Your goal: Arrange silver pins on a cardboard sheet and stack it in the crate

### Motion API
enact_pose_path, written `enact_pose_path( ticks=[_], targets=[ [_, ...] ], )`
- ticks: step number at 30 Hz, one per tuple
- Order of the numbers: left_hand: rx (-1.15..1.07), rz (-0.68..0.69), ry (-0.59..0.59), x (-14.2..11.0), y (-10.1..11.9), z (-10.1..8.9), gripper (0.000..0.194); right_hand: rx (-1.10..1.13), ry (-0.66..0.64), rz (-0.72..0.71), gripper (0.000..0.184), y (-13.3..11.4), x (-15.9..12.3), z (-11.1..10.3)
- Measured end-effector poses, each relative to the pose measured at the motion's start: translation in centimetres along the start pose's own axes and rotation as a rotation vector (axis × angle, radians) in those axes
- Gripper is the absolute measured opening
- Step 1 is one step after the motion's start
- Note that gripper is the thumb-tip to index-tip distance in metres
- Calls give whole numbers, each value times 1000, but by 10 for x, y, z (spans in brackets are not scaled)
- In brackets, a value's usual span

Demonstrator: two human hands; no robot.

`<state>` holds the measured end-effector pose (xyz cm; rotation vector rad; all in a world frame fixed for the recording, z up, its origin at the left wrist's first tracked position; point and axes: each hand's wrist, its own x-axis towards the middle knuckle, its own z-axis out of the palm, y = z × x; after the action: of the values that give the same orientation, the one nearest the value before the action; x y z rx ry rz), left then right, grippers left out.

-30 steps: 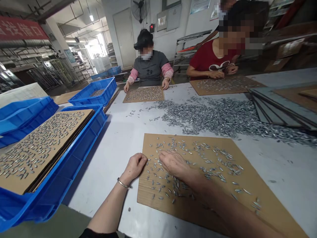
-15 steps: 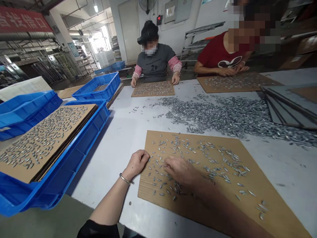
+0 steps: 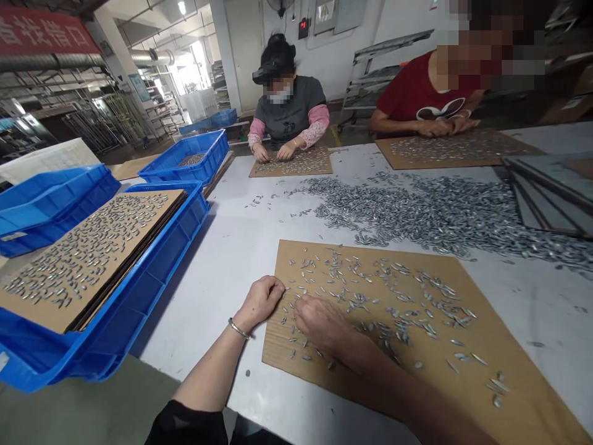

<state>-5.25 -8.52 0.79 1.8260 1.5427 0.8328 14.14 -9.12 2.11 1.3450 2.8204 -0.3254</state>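
Right hand [image 3: 324, 324] over cardboard [image 3: 435, 353] — left hand [image 3: 260, 301] at edge

A pale-lettered red banner [image 3: 46, 36] hangs upper left, a bright window [image 3: 191, 69] to its right, a white wall [image 3: 336, 71] at top centre, grey floor [image 3: 102, 408] lower left.

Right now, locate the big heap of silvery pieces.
In the head view, the heap lies right of centre, just beyond the cardboard under the right hand.

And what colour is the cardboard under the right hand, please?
The cardboard is tan-brown, shown in the head view.
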Motion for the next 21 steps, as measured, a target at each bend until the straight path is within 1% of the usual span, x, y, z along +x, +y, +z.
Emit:
enact_pose_path(
  ticks=[3,6,10,13,15,17,19,21],
  targets=[
    [5,3,5,0,0,1,23,18,31,-30,20,5,-1,-2],
    [5,8,3,0,0,0,24,36,117,-35,26,17,-11,-6],
    [-1,15,1,0,0,-2,23,47,234,-39,32,42,-41,-12],
    [-1,34,-5,-2,8,-8,19,110,267,11,31,57,-69,-9],
    [7,90,-73,-5,17,-12,14,156,273,24,29,60,-83,-5],
    [53,167,-198,-10,27,-15,12,187,283,36,28,58,-93,-1],
    [186,238,-322,-15,35,-15,16,199,295,56,29,53,-97,0],
    [371,279,-384,-19,41,-13,19,178,297,60,31,47,-95,-2]
  ],
)
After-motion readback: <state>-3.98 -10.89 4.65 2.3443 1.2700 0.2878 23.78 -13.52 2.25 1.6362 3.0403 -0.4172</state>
